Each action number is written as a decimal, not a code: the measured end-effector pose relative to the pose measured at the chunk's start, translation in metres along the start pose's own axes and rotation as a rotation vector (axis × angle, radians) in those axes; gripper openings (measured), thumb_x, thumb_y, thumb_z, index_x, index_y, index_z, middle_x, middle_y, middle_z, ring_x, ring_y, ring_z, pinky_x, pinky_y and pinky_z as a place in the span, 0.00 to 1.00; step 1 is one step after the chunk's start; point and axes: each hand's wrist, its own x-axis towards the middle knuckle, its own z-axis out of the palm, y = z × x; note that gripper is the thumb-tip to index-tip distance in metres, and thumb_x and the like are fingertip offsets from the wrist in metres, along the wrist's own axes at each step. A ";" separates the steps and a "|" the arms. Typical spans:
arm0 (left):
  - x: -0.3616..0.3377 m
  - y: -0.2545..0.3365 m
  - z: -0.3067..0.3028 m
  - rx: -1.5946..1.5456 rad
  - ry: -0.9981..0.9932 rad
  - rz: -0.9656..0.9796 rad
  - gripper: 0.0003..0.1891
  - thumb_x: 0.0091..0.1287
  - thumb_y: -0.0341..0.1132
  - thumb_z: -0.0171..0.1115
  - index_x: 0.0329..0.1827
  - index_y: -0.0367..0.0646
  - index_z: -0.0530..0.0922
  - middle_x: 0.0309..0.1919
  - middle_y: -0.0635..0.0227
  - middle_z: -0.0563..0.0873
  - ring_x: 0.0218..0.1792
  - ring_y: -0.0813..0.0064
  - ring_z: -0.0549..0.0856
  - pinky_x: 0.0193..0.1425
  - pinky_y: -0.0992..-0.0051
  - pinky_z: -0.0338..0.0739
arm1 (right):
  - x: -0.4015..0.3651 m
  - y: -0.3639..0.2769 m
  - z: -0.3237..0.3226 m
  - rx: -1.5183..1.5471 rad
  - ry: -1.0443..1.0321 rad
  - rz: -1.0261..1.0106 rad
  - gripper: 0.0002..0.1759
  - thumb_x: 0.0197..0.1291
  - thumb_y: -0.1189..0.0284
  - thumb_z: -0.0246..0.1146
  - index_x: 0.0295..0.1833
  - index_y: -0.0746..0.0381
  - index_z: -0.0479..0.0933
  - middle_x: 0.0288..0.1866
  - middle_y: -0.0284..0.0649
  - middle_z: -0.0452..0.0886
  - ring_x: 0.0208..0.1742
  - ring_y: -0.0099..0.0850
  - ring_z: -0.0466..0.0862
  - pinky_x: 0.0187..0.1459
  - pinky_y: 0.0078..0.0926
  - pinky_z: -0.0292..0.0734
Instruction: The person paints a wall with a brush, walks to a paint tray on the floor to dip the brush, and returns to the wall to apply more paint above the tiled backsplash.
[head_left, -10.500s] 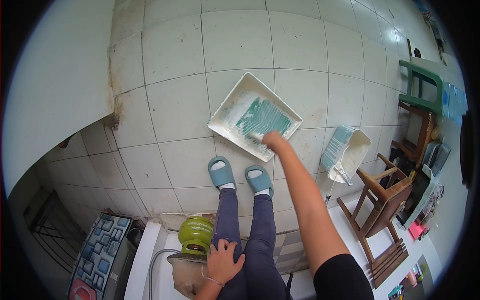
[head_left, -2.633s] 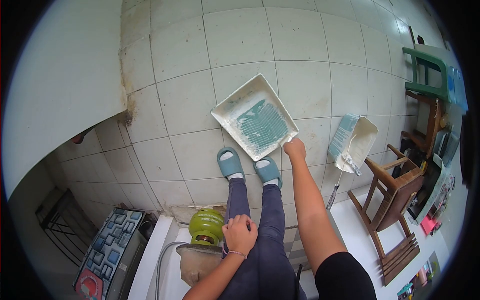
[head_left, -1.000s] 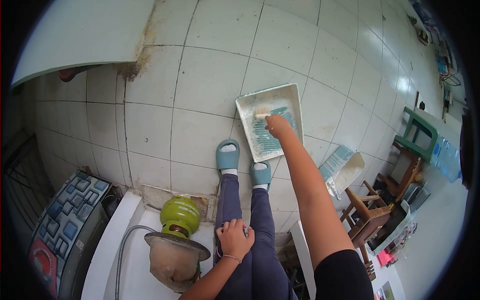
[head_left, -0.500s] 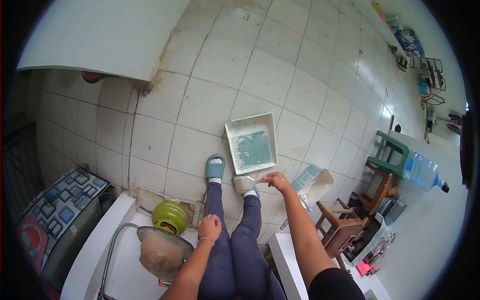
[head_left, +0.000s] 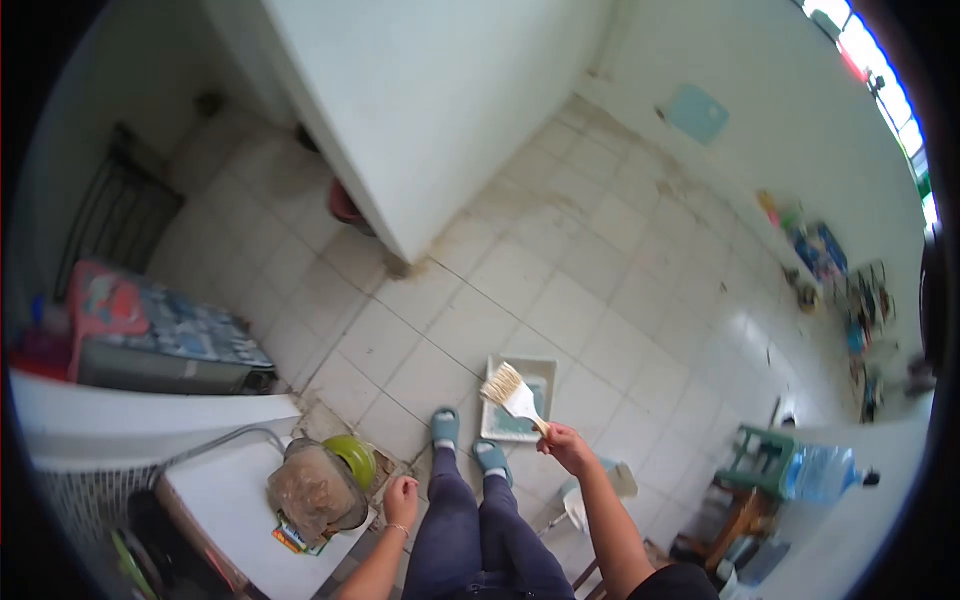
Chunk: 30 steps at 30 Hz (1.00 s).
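My right hand (head_left: 568, 447) grips the handle of a wide paintbrush (head_left: 516, 396), whose pale bristles point up and to the left. Below the brush, a white paint tray (head_left: 543, 364) with a ridged, blue-green stained bottom lies on the tiled floor; the brush covers part of it. My left hand (head_left: 402, 496) is curled closed with nothing visible in it, in front of my left thigh. Close to my right forearm stands a white paint container (head_left: 617, 480), partly hidden by the arm. My slippers (head_left: 445, 427) are just short of the tray.
A white wall corner (head_left: 405, 245) juts out ahead. To the left are a green gas cylinder (head_left: 352, 458), a brown-covered object (head_left: 310, 490) and a patterned box (head_left: 190, 325). A green stool (head_left: 757, 460) and a water bottle (head_left: 825, 474) stand right. A rack (head_left: 868, 300) is against the far-right wall.
My right hand has raised the paintbrush from near my foot to in front of the tray, bristles now upward. The view has tilted up, showing more wall. My left hand stays curled.
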 end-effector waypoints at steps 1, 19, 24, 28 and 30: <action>-0.019 0.013 -0.010 -0.035 0.034 -0.008 0.05 0.64 0.27 0.59 0.32 0.42 0.82 0.31 0.61 0.83 0.31 0.65 0.84 0.38 0.69 0.78 | -0.008 -0.012 0.015 -0.036 -0.052 0.004 0.26 0.62 0.57 0.66 0.55 0.68 0.76 0.31 0.34 0.76 0.33 0.26 0.74 0.43 0.23 0.68; -0.410 -0.038 -0.236 -0.265 1.143 0.037 0.04 0.69 0.29 0.59 0.45 0.42 0.79 0.37 0.66 0.81 0.36 0.71 0.83 0.41 0.72 0.78 | -0.118 0.112 0.495 -0.682 -1.117 0.270 0.05 0.60 0.70 0.65 0.36 0.57 0.75 0.34 0.33 0.77 0.33 0.24 0.73 0.35 0.28 0.67; -0.617 -0.122 -0.247 -0.351 1.517 -0.276 0.03 0.60 0.28 0.66 0.35 0.41 0.81 0.32 0.65 0.83 0.33 0.71 0.84 0.42 0.75 0.79 | -0.260 0.282 0.619 -0.560 -1.388 0.441 0.18 0.56 0.61 0.68 0.43 0.60 0.72 0.32 0.31 0.70 0.30 0.23 0.66 0.30 0.22 0.63; -0.785 -0.153 -0.272 -0.043 1.802 -0.528 0.05 0.54 0.24 0.67 0.29 0.40 0.78 0.27 0.66 0.82 0.32 0.72 0.84 0.39 0.74 0.78 | -0.362 0.404 0.653 -0.425 -1.433 0.675 0.18 0.59 0.60 0.67 0.46 0.61 0.72 0.31 0.31 0.69 0.30 0.23 0.66 0.28 0.23 0.61; -0.854 -0.176 -0.271 0.150 2.032 -0.718 0.06 0.53 0.23 0.67 0.28 0.39 0.77 0.26 0.65 0.81 0.31 0.72 0.84 0.38 0.74 0.77 | -0.393 0.454 0.667 -0.519 -1.441 0.720 0.19 0.62 0.57 0.66 0.46 0.60 0.73 0.32 0.30 0.70 0.29 0.23 0.67 0.28 0.23 0.63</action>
